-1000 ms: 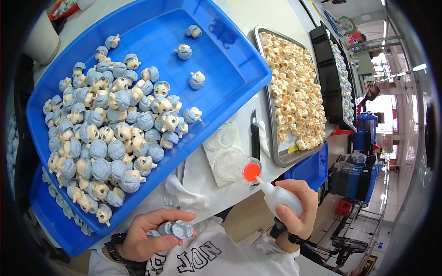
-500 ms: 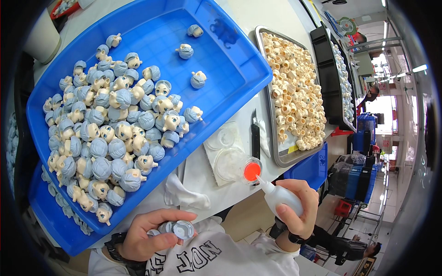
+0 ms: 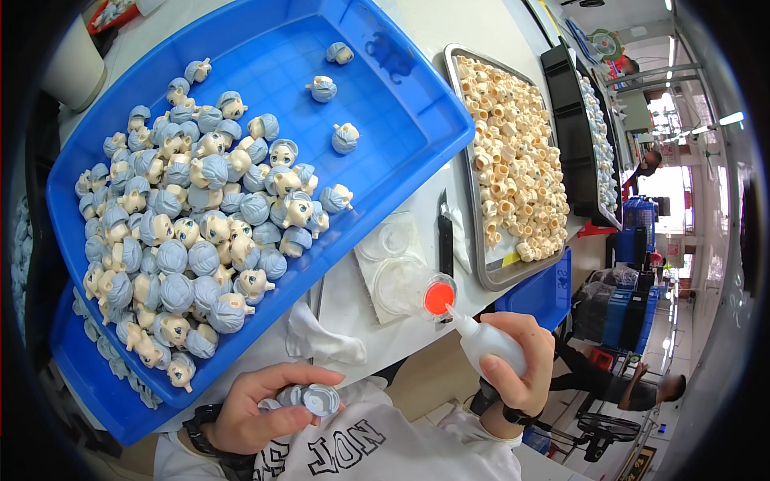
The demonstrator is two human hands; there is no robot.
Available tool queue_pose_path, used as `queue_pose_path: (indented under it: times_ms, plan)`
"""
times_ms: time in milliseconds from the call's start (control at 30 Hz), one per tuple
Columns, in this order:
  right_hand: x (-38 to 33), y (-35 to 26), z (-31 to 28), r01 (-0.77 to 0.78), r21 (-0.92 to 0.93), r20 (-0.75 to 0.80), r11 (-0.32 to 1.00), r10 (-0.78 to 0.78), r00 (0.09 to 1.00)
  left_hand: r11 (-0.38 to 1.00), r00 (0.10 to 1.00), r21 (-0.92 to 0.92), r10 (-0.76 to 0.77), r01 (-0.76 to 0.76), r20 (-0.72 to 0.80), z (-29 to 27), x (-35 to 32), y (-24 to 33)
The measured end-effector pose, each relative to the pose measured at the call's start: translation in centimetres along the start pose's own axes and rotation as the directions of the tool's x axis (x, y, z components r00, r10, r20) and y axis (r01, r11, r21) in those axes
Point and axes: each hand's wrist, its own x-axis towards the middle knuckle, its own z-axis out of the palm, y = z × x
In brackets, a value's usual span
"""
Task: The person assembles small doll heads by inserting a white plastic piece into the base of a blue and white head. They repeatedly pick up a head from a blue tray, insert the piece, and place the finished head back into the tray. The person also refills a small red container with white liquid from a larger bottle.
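Observation:
My left hand (image 3: 265,405) is closed around several light blue hollow doll hair pieces (image 3: 321,399); one turns its open, cupped side up near my fingertips. In my right hand (image 3: 525,365) I grip a white squeeze bottle (image 3: 491,346), tilted with its thin nozzle pointing up and left. The nozzle tip is close to a clear round container with a red disc (image 3: 439,298) at the table edge; whether they touch I cannot tell. To the left, a large blue tray (image 3: 393,152) carries a heap of doll heads with light blue hair (image 3: 212,232).
A metal tray (image 3: 472,192) of cream-coloured hollow face parts (image 3: 521,160) stands right of the blue tray. Between them lies a black-handled craft knife (image 3: 445,240). A white cloth (image 3: 325,341) rests near me. Beyond is a black tray (image 3: 573,136). A person (image 3: 634,391) is in the background.
My hands, the bottle and the hair pieces stay nearly where they were. At the right, the background person has moved and now shows more fully beside a fan.

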Motion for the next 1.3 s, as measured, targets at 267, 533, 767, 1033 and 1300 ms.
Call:
queue_pose_path:
  times_ms: [267, 533, 767, 1033, 1300]
  plan:
    - [-0.15, 0.16, 0.15, -0.006, 0.008, -0.01, 1.0, 0.006, 1.0, 0.998, 0.996, -0.039, -0.04, 0.044, 0.078, -0.62, -0.15, 0.09]
    - [-0.18, 0.12, 0.11, -0.012, -0.019, -0.013, 1.0, 0.012, 1.0, 0.999, 0.996, -0.015, -0.033, 0.035, 0.077, -0.4, -0.08, 0.12]
    - [-0.06, 0.0, 0.22, 0.005, -0.017, -0.018, 1.0, -0.006, 1.0, 0.999, 0.996, -0.017, -0.038, 0.04, 0.076, -0.46, -0.11, 0.09]
    - [-0.15, -0.03, 0.14, 0.013, -0.022, -0.007, 1.0, -0.013, 1.0, 0.999, 0.996, -0.021, -0.041, 0.042, 0.082, -0.37, -0.09, 0.13]
    - [-0.25, 0.19, 0.19, 0.041, -0.043, -0.003, 0.998, -0.041, 0.999, 0.999, 0.996, -0.017, -0.033, 0.035, 0.081, -0.47, -0.06, -0.03]
